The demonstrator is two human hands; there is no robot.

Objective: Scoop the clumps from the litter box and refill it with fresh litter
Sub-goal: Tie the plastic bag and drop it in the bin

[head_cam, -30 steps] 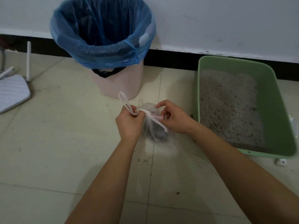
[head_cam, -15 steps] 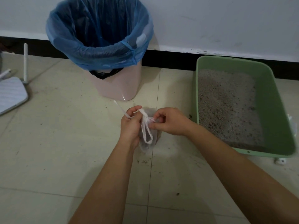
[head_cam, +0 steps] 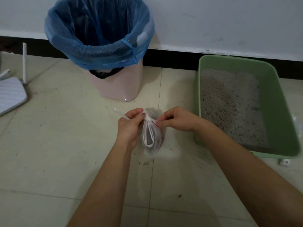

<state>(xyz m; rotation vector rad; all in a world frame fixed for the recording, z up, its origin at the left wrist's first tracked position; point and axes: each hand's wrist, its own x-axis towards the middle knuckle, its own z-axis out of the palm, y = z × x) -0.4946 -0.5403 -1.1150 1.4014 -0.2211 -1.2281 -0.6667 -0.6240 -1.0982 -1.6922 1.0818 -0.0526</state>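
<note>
mid-frame, my left hand (head_cam: 129,128) and right hand (head_cam: 177,119) each pinching a handle of the bag (head_cam: 155,143), litter box (head_cam: 278,104) at right

I see a white wall (head_cam: 229,22) across the top, scuffed and marked low down, with a black skirting (head_cam: 172,60) where it meets the floor (head_cam: 49,161). The floor is pale beige tile with thin grout lines (head_cam: 160,82), dusty and speckled with dark grit. At the left edge a white router (head_cam: 11,95) lies on the tiles, antennas up. The light is dim and even, with soft shadows
</note>
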